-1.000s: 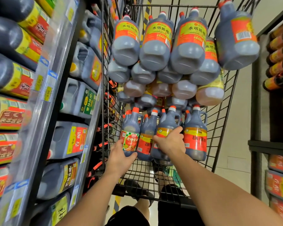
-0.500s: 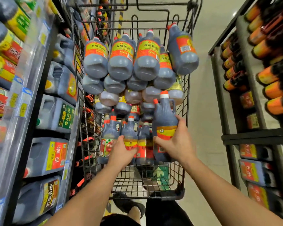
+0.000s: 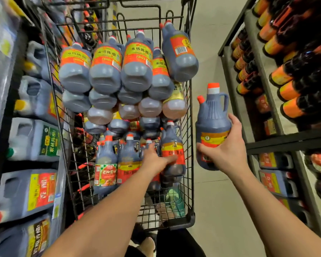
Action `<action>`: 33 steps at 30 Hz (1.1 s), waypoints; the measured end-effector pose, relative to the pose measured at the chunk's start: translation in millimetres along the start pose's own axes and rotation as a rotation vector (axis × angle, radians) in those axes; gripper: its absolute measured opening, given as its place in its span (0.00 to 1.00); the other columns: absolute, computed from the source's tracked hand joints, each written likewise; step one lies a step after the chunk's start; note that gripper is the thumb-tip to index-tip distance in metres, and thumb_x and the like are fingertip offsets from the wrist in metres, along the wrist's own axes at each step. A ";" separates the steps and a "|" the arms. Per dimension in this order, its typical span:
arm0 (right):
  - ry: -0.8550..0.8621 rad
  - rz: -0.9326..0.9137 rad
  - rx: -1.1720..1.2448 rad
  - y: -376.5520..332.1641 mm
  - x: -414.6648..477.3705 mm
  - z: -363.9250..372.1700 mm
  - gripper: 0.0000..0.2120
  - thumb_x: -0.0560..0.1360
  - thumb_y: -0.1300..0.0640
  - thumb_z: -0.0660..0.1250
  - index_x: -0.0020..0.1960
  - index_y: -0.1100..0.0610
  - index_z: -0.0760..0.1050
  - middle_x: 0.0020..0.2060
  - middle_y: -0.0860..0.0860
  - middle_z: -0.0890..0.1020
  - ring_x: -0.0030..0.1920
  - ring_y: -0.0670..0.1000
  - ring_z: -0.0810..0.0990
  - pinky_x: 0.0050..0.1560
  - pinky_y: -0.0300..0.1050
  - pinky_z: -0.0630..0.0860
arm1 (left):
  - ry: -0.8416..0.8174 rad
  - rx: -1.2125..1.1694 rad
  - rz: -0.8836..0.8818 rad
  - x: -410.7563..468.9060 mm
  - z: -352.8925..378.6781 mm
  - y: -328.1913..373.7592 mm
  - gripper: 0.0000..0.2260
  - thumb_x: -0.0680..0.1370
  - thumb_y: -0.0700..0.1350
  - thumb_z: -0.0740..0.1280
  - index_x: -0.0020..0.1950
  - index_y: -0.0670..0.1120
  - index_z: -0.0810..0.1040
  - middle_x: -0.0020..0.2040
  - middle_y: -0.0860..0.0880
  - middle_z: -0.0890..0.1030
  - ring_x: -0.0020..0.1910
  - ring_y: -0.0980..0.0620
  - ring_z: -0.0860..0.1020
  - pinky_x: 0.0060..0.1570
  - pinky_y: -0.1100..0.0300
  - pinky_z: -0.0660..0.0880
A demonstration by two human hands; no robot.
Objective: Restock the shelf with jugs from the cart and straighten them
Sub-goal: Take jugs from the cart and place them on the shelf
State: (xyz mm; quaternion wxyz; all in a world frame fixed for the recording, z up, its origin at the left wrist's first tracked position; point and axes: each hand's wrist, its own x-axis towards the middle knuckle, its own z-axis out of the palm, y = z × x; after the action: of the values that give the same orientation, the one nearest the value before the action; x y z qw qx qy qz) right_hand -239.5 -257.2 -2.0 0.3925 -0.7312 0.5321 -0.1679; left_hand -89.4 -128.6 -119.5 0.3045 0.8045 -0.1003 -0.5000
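My right hand (image 3: 228, 151) grips a dark jug (image 3: 212, 119) with an orange cap and an orange-yellow label, held upright in the aisle to the right of the wire cart (image 3: 190, 145). My left hand (image 3: 155, 159) reaches into the cart and lies against an upright dark jug (image 3: 172, 145) near the cart's right wall, thumb across its label; blur hides how far the fingers wrap. More upright jugs (image 3: 127, 160) stand beside it. Several larger jugs (image 3: 136, 65) lie stacked at the cart's far end.
The left shelf (image 3: 26, 186) holds big square jugs lying on their sides, close against the cart. The right shelf (image 3: 285, 141) carries rows of dark bottles with orange labels and more jugs below. Bare floor (image 3: 211, 201) runs between cart and right shelf.
My right hand has lifted its jug out of the cart and carried it right, over the aisle. My left hand has shifted right onto another upright jug.
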 end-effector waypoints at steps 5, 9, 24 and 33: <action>0.013 0.007 -0.018 14.4 9.3 1.2 0.51 0.58 0.53 0.81 0.73 0.52 0.58 0.64 0.50 0.72 0.60 0.50 0.75 0.55 0.41 0.71 | -0.105 -0.153 -0.103 22.1 20.3 4.0 0.51 0.53 0.59 0.83 0.71 0.49 0.64 0.63 0.47 0.77 0.58 0.44 0.78 0.60 0.46 0.75; 0.024 0.020 -0.016 21.1 17.2 -0.1 0.51 0.58 0.52 0.81 0.73 0.50 0.58 0.63 0.48 0.72 0.60 0.49 0.74 0.55 0.42 0.72 | -0.097 -0.199 -0.175 34.5 36.7 8.6 0.52 0.55 0.54 0.85 0.71 0.48 0.61 0.59 0.45 0.78 0.55 0.44 0.79 0.58 0.45 0.77; 0.005 0.049 -0.026 10.5 17.6 0.7 0.49 0.57 0.52 0.81 0.71 0.48 0.59 0.62 0.47 0.73 0.57 0.49 0.76 0.54 0.48 0.77 | 0.006 -0.255 -0.155 15.5 9.2 -10.3 0.40 0.57 0.47 0.85 0.62 0.57 0.68 0.49 0.53 0.81 0.44 0.51 0.81 0.37 0.58 0.77; -0.062 -0.105 0.035 -52.6 13.2 16.6 0.47 0.58 0.53 0.81 0.70 0.49 0.61 0.60 0.46 0.74 0.55 0.48 0.77 0.53 0.47 0.76 | 0.154 -0.273 0.068 -38.6 -63.4 -3.9 0.44 0.55 0.51 0.83 0.65 0.61 0.64 0.52 0.59 0.81 0.45 0.61 0.80 0.38 0.66 0.73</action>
State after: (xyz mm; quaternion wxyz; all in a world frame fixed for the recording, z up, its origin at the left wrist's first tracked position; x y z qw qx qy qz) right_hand -189.5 -256.1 24.7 0.4119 -0.7561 0.4775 -0.1750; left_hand -53.6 -82.8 -73.1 0.4345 0.7878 -0.0347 -0.4352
